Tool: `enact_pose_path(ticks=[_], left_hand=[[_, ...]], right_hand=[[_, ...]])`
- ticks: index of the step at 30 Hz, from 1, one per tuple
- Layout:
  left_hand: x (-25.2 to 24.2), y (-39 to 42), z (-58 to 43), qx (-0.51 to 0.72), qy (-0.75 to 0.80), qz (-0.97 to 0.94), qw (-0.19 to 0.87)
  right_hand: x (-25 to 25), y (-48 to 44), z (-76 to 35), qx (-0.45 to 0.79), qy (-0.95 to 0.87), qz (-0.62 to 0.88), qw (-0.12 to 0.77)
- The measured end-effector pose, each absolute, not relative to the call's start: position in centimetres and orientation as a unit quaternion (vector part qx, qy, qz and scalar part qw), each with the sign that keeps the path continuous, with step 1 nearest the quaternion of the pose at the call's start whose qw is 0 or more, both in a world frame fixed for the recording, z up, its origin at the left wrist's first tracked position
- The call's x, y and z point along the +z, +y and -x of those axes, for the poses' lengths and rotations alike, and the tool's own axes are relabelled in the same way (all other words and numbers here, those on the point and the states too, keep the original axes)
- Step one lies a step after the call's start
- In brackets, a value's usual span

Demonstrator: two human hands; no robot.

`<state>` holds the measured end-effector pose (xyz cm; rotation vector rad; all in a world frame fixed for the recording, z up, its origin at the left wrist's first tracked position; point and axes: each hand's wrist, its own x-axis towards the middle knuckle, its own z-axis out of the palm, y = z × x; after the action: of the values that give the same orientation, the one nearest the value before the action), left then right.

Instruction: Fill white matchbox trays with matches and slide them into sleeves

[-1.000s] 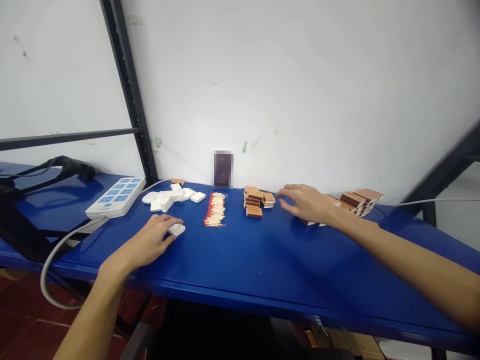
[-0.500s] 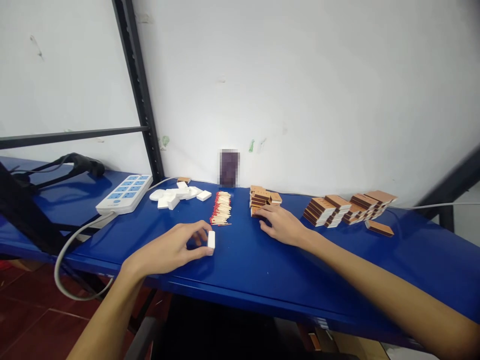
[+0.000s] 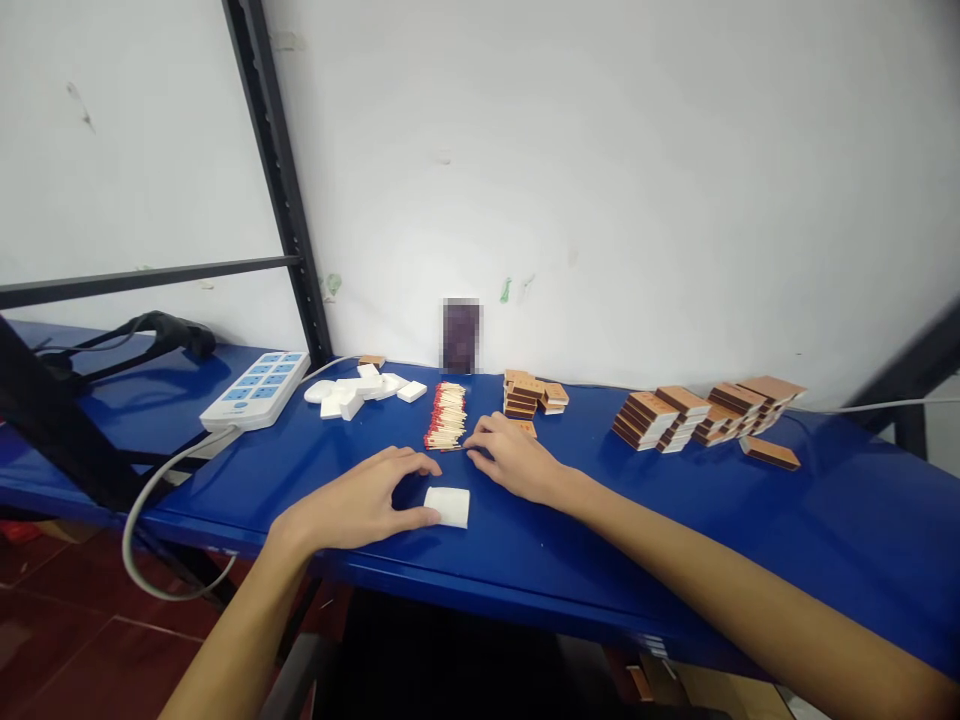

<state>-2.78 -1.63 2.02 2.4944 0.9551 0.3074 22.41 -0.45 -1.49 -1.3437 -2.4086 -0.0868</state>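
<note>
My left hand rests on the blue table, thumb and fingers closed on a small white matchbox tray lying flat. My right hand lies just behind it, its fingers curled together at the near end of a pile of red-tipped matches. Whether they pinch any matches is hidden. A loose brown matchbox sleeve lies beside that hand. Behind it is a small stack of brown sleeves.
More white trays lie at the back left, beside a white and blue power strip with a grey cable. Rows of brown matchboxes stand at the right. A black rack post rises by the wall.
My left hand has slid the white tray to the right and laid it flat. My right hand has moved left from the brown sleeve stack to the near end of the matches.
</note>
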Motion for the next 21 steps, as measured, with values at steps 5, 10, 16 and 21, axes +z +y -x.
enact_pose_path(ticks=[5, 10, 16, 21], left_hand=[[2.1, -0.8, 3.9, 0.131, 0.359, -0.888, 0.254], [1.6, 0.0, 4.0, 0.147, 0.331, -0.893, 0.267], [1.1, 0.6, 4.1, 0.164, 0.320, -0.894, 0.267], [1.8, 0.5, 3.8, 0.269, 0.380, -0.858, 0.219]], right_hand=[[-1.9, 0.1, -22.3, 0.019, -0.844, 0.492, 0.212], [-1.8, -0.3, -21.6, 0.046, -0.836, 0.502, 0.216], [-1.7, 0.3, -20.2, 0.043, -0.827, 0.507, 0.237], [-2.0, 0.6, -20.3, 0.037, -0.825, 0.503, 0.254]])
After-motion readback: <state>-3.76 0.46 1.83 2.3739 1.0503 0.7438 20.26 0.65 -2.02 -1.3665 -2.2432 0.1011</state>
